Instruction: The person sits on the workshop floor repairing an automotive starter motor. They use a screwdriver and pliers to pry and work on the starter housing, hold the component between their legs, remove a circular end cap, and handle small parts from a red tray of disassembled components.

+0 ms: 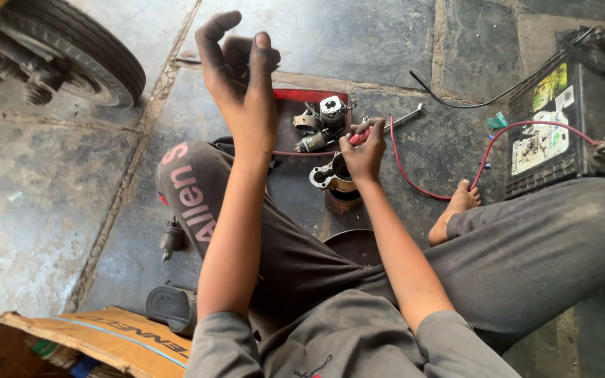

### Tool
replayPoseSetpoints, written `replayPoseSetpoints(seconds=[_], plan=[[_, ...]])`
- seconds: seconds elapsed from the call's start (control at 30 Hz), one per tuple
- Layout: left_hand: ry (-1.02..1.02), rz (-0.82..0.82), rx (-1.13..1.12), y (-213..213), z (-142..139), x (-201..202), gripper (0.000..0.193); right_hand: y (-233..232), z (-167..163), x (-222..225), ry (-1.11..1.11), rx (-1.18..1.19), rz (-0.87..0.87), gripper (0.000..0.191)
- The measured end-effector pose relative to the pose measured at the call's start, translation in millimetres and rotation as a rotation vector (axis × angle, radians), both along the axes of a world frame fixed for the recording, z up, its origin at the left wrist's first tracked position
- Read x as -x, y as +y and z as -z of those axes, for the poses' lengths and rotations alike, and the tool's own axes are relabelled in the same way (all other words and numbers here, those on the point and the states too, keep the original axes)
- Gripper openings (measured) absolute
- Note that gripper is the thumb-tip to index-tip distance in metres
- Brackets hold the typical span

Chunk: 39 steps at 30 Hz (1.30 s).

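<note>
A person is sitting on a stone floor [358, 42]. The right hand [363, 150] is gripping a red-handled tool [360, 137], seemingly pliers, over a metal motor housing [334, 175]. The left hand [241, 77] is hovering spread, holding nothing. The red wire [404, 168] nearby, running toward the battery [561, 112], could snag or short.

Rough, matt grey stone-slab floor [50, 182]; dull cast-metal motor housing [332, 175]; glossy red plastic-sheathed wire [414, 183]; matt black ribbed rubber tyre [99, 56]; creased brown cardboard box [106, 339]; grimy left hand [243, 84].
</note>
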<state>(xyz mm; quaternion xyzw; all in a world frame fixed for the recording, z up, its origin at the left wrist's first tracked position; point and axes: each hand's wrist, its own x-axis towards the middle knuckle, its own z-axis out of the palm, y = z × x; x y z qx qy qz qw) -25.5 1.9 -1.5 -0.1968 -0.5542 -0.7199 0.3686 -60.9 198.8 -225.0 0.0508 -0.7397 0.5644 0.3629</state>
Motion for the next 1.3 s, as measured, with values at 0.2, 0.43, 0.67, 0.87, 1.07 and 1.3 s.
replayPoseSetpoints(seconds=[0.2,0.43,0.67,0.87,1.07,1.3], plan=[[-0.022,-0.001,0.018,2.7,3.6,-0.1,0.026,0.7,-3.9,-6.4,0.005,-0.084,0.043,0.045],[-0.008,0.040,-0.002,5.8,4.1,3.0,0.025,5.4,12.1,-7.8,-0.111,-0.078,0.072,0.043],[-0.028,0.029,0.017,4.3,6.1,4.8,0.030,3.8,15.8,-0.3,-0.130,0.052,0.027,0.041],[-0.012,0.021,0.030,1.8,6.2,1.6,0.026,0.4,16.0,-2.2,-0.102,-0.024,0.042,0.043],[-0.018,0.012,0.032,1.9,2.3,1.7,0.030,-2.1,18.1,-10.6,-0.180,-0.060,0.089,0.043],[-0.013,0.040,0.019,3.6,3.9,-3.4,0.024,-1.7,12.9,-5.4,-0.122,-0.075,0.025,0.043]])
